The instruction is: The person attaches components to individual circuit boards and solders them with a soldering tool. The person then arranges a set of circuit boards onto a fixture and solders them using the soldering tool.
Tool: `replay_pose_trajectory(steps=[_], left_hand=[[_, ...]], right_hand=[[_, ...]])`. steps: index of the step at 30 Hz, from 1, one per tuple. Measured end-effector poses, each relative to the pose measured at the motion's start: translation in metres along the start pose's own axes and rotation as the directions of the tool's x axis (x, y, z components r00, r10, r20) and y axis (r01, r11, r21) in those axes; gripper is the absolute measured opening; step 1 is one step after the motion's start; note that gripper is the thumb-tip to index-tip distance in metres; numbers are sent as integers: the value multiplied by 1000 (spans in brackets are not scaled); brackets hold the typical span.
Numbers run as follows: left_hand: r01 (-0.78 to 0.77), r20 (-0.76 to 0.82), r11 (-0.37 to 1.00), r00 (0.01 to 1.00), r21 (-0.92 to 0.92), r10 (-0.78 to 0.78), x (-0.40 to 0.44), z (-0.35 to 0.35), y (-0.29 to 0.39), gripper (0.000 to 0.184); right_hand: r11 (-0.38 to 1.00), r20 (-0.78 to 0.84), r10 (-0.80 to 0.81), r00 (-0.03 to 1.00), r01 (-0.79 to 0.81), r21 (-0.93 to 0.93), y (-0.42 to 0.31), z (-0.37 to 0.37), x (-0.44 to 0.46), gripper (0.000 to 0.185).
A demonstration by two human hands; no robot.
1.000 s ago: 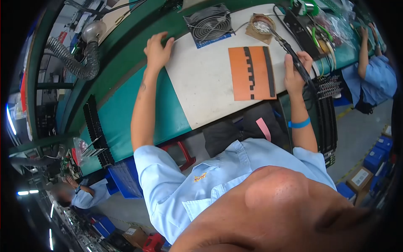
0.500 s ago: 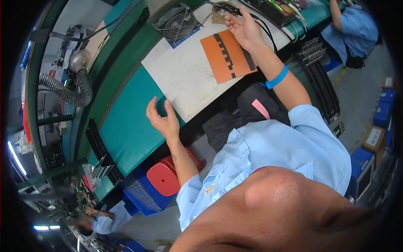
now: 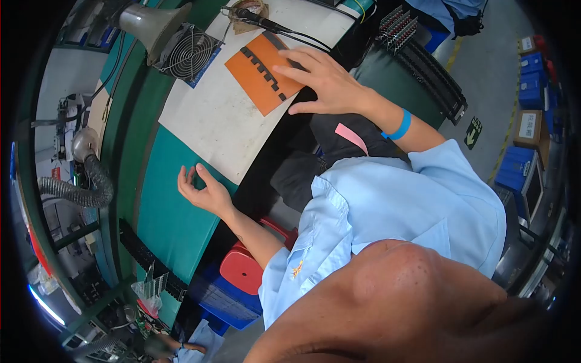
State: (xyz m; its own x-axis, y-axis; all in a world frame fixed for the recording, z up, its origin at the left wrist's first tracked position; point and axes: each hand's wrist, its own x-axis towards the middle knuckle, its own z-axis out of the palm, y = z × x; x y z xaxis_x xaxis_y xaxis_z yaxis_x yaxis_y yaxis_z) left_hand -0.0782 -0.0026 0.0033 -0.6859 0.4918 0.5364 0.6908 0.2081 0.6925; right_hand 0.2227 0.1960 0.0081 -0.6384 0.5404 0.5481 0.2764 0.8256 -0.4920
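My right hand [image 3: 331,81], with a blue band on its wrist, is over the right edge of an orange sheet [image 3: 257,72] marked with black stepped strips. Its fingers and thumb are spread, with nothing held; whether the fingertips touch the sheet I cannot tell. The orange sheet lies on a larger white sheet [image 3: 209,121]. My left hand [image 3: 204,190] hovers by the near edge of the teal table mat [image 3: 172,199], left of the white sheet. Its thumb stands apart from loosely bent fingers, and no object shows in it.
A round fan with a wire guard [image 3: 190,54] stands behind the orange sheet. A black-handled tool with a cord [image 3: 260,20] lies at the top. A black slotted rail [image 3: 151,260] is at the left. A red stool [image 3: 245,272] and blue bin [image 3: 227,299] stand below the table.
My right hand has come down from beyond the orange sheet's upper right to its right edge, fingers spreading over it. My left hand stays over the teal mat. The view has shifted.
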Motion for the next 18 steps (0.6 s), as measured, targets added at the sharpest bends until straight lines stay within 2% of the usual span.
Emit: replay_pose_trajectory(steps=[2, 4, 8, 9, 10, 11, 12, 13, 15, 16, 18], left_hand=[[-13, -9, 999, 1000, 31, 13, 2, -2, -3, 33], [-15, -23, 1000, 1000, 21, 15, 1, 7, 1, 33], [-304, -21, 945, 951, 117, 308, -8, -6, 23, 35], [-288, 31, 958, 957, 1, 288, -20, -9, 40, 36], [-192, 151, 968, 964, -163, 217, -33, -11, 56, 39], [64, 361, 937, 930, -343, 68, -46, -9, 74, 43], [385, 569, 812, 818, -439, -80, -57, -6, 89, 49], [595, 694, 652, 706, -471, -143, -66, 2, 98, 57], [731, 736, 377, 657, -568, -164, -79, 27, 88, 49], [732, 715, 379, 665, -566, -217, -80, 21, 84, 49], [786, 766, 168, 618, -595, -175, -79, 19, 80, 41]], right_hand=[[948, 26, -55, 998, 61, -313, 6, 8, 2, 48], [871, 46, -90, 995, 101, -481, 13, 1, 6, 48], [932, 183, -148, 972, 199, -303, 9, -6, 3, 57], [927, 183, -159, 970, 211, -311, 8, -9, 5, 57], [948, 161, -180, 970, 215, -237, 5, -13, 3, 59], [965, 147, -196, 970, 217, -147, -1, -16, -2, 61], [972, 138, -225, 965, 233, -41, -8, -15, -3, 63], [966, 143, -257, 956, 252, 54, -18, -8, -1, 65], [939, 141, -269, 953, 226, 260, -43, -1, 2, 65], [914, 137, -239, 961, 175, 365, -57, -6, 3, 64], [860, 131, -160, 978, 73, 505, -73, -14, 4, 64]])
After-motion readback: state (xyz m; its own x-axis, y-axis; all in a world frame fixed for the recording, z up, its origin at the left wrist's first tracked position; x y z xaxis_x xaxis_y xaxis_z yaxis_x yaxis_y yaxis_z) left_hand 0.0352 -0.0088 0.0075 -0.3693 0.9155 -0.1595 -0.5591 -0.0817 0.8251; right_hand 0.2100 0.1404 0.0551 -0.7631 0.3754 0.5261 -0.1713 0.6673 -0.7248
